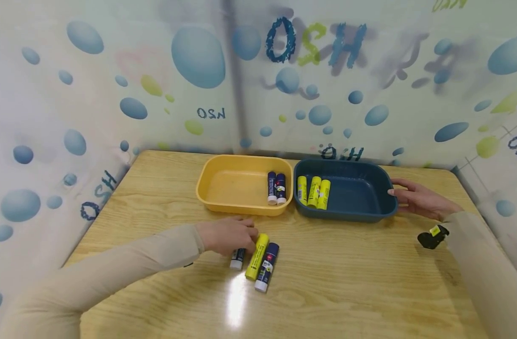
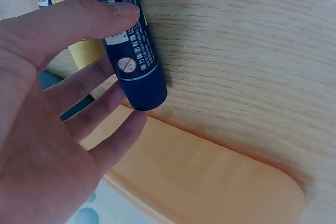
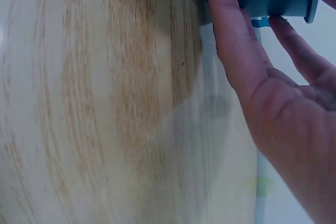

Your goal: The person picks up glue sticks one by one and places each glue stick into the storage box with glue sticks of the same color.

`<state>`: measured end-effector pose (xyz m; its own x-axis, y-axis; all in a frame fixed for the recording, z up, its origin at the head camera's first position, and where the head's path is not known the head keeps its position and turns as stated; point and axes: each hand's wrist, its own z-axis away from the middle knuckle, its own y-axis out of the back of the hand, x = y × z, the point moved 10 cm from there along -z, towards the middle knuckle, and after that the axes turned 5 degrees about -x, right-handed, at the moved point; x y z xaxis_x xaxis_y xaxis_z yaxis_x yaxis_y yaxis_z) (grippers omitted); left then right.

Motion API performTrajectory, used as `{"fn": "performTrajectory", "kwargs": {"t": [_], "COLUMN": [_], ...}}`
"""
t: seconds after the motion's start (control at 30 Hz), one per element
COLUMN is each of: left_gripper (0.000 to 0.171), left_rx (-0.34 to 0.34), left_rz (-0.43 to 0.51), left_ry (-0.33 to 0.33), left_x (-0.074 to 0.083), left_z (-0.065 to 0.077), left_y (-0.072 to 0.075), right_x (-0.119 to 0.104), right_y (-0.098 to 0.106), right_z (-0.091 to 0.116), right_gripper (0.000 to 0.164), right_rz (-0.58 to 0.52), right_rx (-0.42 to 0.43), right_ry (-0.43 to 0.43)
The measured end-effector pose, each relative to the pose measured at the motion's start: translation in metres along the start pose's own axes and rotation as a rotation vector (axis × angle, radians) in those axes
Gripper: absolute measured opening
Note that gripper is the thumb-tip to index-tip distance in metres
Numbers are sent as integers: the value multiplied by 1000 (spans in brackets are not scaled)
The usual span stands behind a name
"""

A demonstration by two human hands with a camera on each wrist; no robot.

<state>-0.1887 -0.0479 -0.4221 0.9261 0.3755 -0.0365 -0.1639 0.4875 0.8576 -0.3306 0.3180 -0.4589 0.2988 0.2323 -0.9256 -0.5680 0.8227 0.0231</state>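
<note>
My left hand holds a navy glue stick on the table, thumb across its label in the left wrist view. Part of that stick is hidden under the hand. Just to its right lie a yellow glue stick and another navy glue stick, side by side. My right hand grips the right end of a dark blue plastic tray. In the right wrist view, long fingers touch the tray's outer wall and another fingertip is at its rim.
Left of the blue tray, touching it, stands a yellow-orange tray with two navy glue sticks. Three yellow glue sticks stand in the blue tray's left end. A patterned curtain closes off the wooden table behind.
</note>
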Motion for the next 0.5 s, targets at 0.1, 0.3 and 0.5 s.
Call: {"fn": "performTrajectory", "kwargs": {"t": [0.1,0.3,0.5], "left_gripper": [42,43,44], "left_rx": [-4,-24,-50], "left_rz": [-42,-125,-217], "left_ry": [4,5,8], "left_x": [1,3,4], "left_z": [-1,-3,-5], "left_y": [0,-2,-2], "right_x": [0,-1,-2], "right_y": [0,-1,-2], "right_z": [0,0,0], "right_gripper": [55,60,61], "right_rz": [9,9,-11], "right_rx": [-1,-7,-19], "right_ry": [0,1,11]}}
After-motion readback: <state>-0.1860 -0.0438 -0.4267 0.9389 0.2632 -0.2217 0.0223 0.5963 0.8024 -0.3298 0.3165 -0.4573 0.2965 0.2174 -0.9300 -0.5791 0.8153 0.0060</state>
